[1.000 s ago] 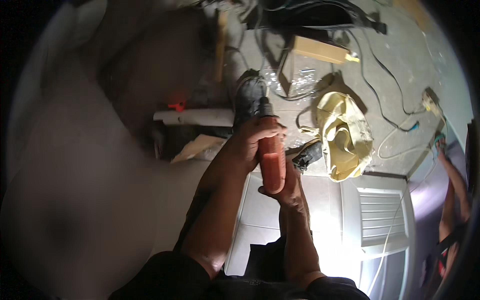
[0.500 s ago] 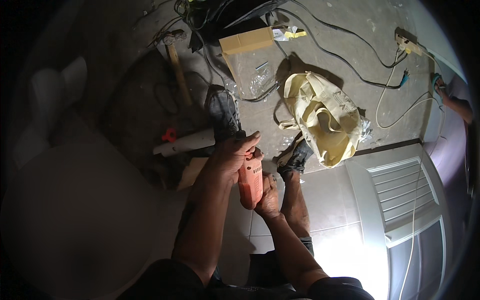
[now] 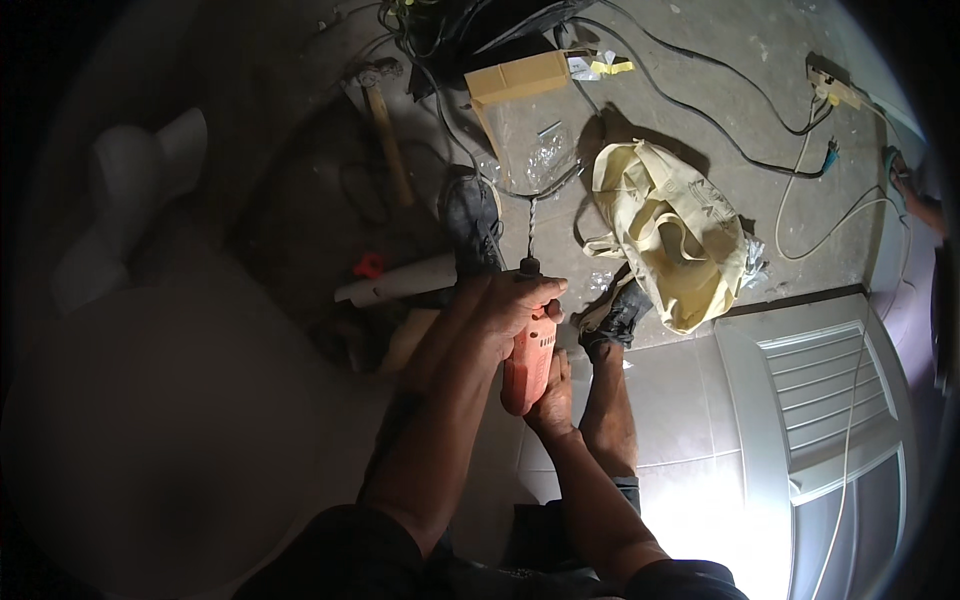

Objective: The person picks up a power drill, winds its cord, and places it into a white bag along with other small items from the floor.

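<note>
Both hands are on a red power drill (image 3: 529,368) in front of my body. A long spiral drill bit (image 3: 532,228) sticks out of its dark chuck (image 3: 530,267), directed away from me. My left hand (image 3: 510,312) wraps around the front of the drill just behind the chuck, thumb stretched across the top. Lower down, my right hand (image 3: 555,398) grips it from the right side, by a handle largely hidden under the body. What the bit's tip meets, if anything, cannot be made out.
A cream cloth bag (image 3: 668,235) lies ahead on the right. Beyond are a cardboard box (image 3: 520,78), cables (image 3: 690,112) and a power strip (image 3: 832,86). A hammer (image 3: 388,140) and white pipe (image 3: 405,279) lie left. A white louvred panel (image 3: 825,385) stands right; another person's hand (image 3: 898,172) shows at the edge.
The drill's bit, hidden before, now shows past my left hand, pointing away from me. The whole scene has shifted slightly to the right in the view. Both hands keep their hold.
</note>
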`<state>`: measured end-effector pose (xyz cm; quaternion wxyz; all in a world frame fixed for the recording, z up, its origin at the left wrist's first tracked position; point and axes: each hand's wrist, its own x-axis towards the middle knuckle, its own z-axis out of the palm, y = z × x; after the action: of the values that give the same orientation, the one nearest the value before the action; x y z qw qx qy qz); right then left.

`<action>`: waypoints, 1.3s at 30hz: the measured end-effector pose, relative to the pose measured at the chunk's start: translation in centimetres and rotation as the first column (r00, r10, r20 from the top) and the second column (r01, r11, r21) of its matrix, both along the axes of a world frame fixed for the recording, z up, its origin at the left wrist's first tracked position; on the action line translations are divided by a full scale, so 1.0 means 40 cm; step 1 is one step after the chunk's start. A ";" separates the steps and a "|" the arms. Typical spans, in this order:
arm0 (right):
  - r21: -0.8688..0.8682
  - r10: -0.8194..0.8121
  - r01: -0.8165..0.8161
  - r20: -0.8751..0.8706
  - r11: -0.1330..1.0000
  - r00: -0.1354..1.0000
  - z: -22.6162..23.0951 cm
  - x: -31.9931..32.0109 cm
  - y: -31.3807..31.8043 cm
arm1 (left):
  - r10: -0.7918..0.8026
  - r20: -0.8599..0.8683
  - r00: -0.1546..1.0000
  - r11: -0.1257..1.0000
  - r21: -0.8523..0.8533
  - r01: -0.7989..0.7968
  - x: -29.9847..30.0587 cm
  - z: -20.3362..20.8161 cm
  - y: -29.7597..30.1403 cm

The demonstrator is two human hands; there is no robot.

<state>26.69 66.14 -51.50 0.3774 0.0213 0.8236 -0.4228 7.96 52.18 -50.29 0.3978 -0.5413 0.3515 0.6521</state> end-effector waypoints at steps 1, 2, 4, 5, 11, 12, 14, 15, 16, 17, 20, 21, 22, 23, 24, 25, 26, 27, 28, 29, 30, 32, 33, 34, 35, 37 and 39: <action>-0.002 0.013 -0.013 -0.019 1.000 1.000 0.002 -0.001 0.001 | -0.003 -0.005 1.000 1.000 0.011 0.003 0.005 -0.003 -0.004; -0.004 0.025 -0.025 -0.039 1.000 0.999 0.005 -0.002 0.001 | 0.003 0.002 1.000 1.000 0.006 -0.003 0.011 -0.007 -0.008; -0.008 -0.040 0.040 0.000 0.999 0.999 0.012 -0.006 0.002 | 0.014 0.010 1.000 1.000 0.001 -0.014 0.014 -0.013 -0.002; -0.011 -0.072 0.072 0.020 0.997 0.997 0.015 -0.009 0.001 | 0.025 0.004 1.000 1.000 0.013 -0.025 0.016 -0.015 -0.004; 0.006 -0.060 0.060 0.039 0.998 0.997 0.028 -0.041 -0.002 | 0.059 -0.046 0.997 0.998 0.024 -0.058 0.014 -0.008 -0.004; 0.049 0.041 -0.038 -0.052 0.998 0.998 0.021 -0.032 -0.001 | 0.071 -0.048 0.996 0.997 0.006 -0.071 0.009 -0.005 -0.002; 0.162 0.248 -0.216 -0.216 0.963 0.944 0.000 -0.006 0.002 | 0.083 -0.039 0.996 0.996 -0.018 -0.084 -0.002 0.002 0.000; 0.026 -0.012 0.014 -0.085 1.000 0.996 -0.001 -0.003 -0.004 | 0.084 -0.029 0.996 0.996 -0.023 -0.084 -0.006 0.006 0.000; -0.074 -0.256 0.262 0.078 0.962 0.963 -0.001 0.000 -0.014 | 0.084 -0.019 0.996 0.996 -0.028 -0.085 -0.009 0.007 0.000; -0.118 -0.361 0.384 0.177 0.916 0.916 -0.003 0.002 -0.017 | 0.064 -0.024 0.998 0.998 -0.022 -0.065 -0.008 0.006 0.001; -0.184 -0.535 0.632 0.389 0.753 0.750 -0.011 0.010 -0.018 | 0.038 -0.043 0.998 0.999 -0.002 -0.038 -0.015 0.008 0.005; -0.181 -0.599 0.743 0.483 0.645 0.638 -0.011 0.009 -0.019 | 0.056 -0.044 0.997 0.998 0.007 -0.056 -0.020 0.013 0.008; -0.123 -0.655 0.904 0.650 0.410 0.385 0.007 -0.013 -0.031 | 0.075 -0.042 0.996 0.997 0.008 -0.075 -0.020 0.019 0.007; -0.048 -0.623 0.961 0.752 0.273 0.215 0.025 -0.037 -0.033 | 0.098 -0.053 0.994 0.994 0.055 -0.095 -0.018 0.022 0.001; 0.055 -0.571 0.989 0.820 0.135 0.032 0.045 -0.066 -0.034 | 0.121 -0.063 0.991 0.988 0.104 -0.114 -0.017 0.024 -0.005; 0.123 -0.515 0.985 0.856 0.119 -0.045 0.063 -0.100 -0.032 | 0.143 -0.072 0.987 0.980 0.151 -0.131 -0.016 0.024 -0.012; 0.191 -0.454 0.976 0.882 0.108 -0.123 0.070 -0.117 -0.029 | 0.124 -0.080 0.989 0.984 0.136 -0.112 -0.010 0.020 -0.014; -0.056 -0.557 0.899 0.767 0.435 0.317 0.062 -0.116 -0.014 | 0.102 -0.088 0.991 0.988 0.129 -0.091 -0.008 0.014 -0.008; -0.198 -0.480 0.648 0.522 0.736 0.705 0.050 -0.109 0.003 | 0.081 -0.097 0.992 0.990 0.120 -0.069 -0.005 0.010 -0.003; -0.201 -0.241 0.282 0.206 0.938 0.948 0.043 -0.102 0.012 | 0.083 -0.090 0.992 0.993 0.095 -0.074 -0.001 0.007 0.000; -0.189 -0.247 0.295 0.238 0.937 0.939 0.043 -0.100 0.011 | 0.084 -0.084 0.993 0.995 0.065 -0.079 -0.007 0.012 0.001; -0.181 -0.279 0.347 0.320 0.920 0.906 0.041 -0.088 0.009 | 0.078 -0.077 0.994 0.997 0.028 -0.076 -0.016 0.020 0.006; -0.174 -0.306 0.387 0.365 0.905 0.879 0.035 -0.077 0.014 | 0.072 -0.074 0.995 0.997 0.029 -0.070 -0.020 0.022 0.016; -0.178 -0.348 0.455 0.428 0.873 0.834 0.022 -0.060 0.019 | 0.066 -0.070 0.995 0.997 0.031 -0.064 -0.023 0.024 0.027; -0.185 -0.369 0.487 0.446 0.853 0.816 0.015 -0.046 0.027 | 0.023 -0.084 0.996 1.000 0.019 -0.021 -0.026 0.028 0.039; -0.216 -0.388 0.516 0.443 0.829 0.808 0.019 -0.045 0.027 | -0.065 -0.104 0.992 0.998 -0.017 0.064 -0.041 0.051 0.052; -0.196 -0.180 0.252 0.325 0.948 0.929 0.026 -0.050 0.031 | -0.137 -0.060 0.989 0.990 -0.050 0.134 -0.015 0.025 0.065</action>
<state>24.67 67.38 -50.45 0.4497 0.1323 0.6930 -0.5477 7.34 54.77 -49.29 0.4174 -0.5042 0.4149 0.6321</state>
